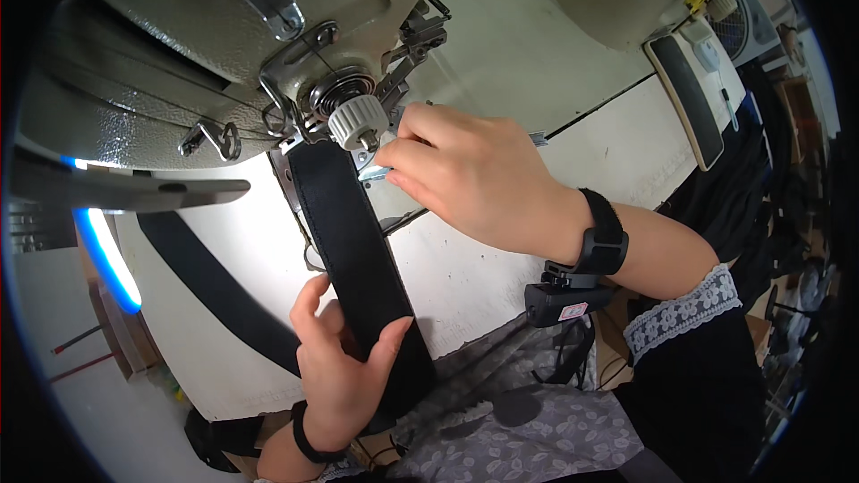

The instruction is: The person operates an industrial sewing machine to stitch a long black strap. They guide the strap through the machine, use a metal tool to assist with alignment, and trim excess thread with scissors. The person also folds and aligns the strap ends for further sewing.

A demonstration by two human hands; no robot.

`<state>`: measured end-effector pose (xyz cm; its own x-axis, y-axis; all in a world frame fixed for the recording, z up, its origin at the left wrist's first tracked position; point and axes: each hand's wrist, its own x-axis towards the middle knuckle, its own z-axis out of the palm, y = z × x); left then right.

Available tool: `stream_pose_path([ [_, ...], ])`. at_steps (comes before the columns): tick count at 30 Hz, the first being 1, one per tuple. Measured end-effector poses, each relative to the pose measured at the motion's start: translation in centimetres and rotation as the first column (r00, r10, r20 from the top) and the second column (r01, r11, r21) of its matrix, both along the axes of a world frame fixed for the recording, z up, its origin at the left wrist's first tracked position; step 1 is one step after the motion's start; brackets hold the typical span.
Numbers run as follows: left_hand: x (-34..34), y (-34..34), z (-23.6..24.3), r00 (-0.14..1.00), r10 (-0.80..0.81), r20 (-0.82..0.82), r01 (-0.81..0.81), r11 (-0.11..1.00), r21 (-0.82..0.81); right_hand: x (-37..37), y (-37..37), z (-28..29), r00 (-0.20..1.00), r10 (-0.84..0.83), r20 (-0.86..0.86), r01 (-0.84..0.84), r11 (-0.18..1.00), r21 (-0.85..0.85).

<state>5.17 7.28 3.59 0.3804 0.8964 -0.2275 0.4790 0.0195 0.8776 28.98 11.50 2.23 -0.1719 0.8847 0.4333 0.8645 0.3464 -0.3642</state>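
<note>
A long black fabric strip (344,233) with stitched edges runs from under the sewing machine head (358,121) down toward my lap. My left hand (340,367) has its thumb on one side of the strip and its curled fingers on the other, gripping it. Beside the presser area, my right hand (483,179) is closed in a pinch. A small pale-blue, thin tool (374,174) pokes out from its fingertips next to the strip's edge; its exact kind is mostly hidden. The needle itself cannot be made out behind the white knob (358,121).
Another length of black strip (219,291) curves across the white table (447,295) at left. A phone (684,103) lies at the far right. A lit tube lamp (109,259) glows at left. Dark cloth (716,215) hangs at right. A patterned grey apron (528,438) covers my lap.
</note>
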Motion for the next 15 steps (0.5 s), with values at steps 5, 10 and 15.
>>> stream_pose_path([
  [5,-1.7,-2.7,-0.5,0.812,-0.236,-0.534,0.543,0.641,0.542,-0.2,-1.3,0.9,0.989,-0.095,0.111,0.104,0.992,-0.073],
  [10,-3.2,-4.8,-1.2,0.823,-0.307,-0.478,0.554,0.624,0.551,0.2,-5.3,2.3,0.985,0.028,0.172,0.009,0.977,-0.211],
  [15,-2.8,-6.2,-2.2,0.853,-0.245,-0.461,0.509,0.585,0.632,0.2,-9.4,1.9,0.986,0.126,0.106,-0.114,0.987,-0.118],
])
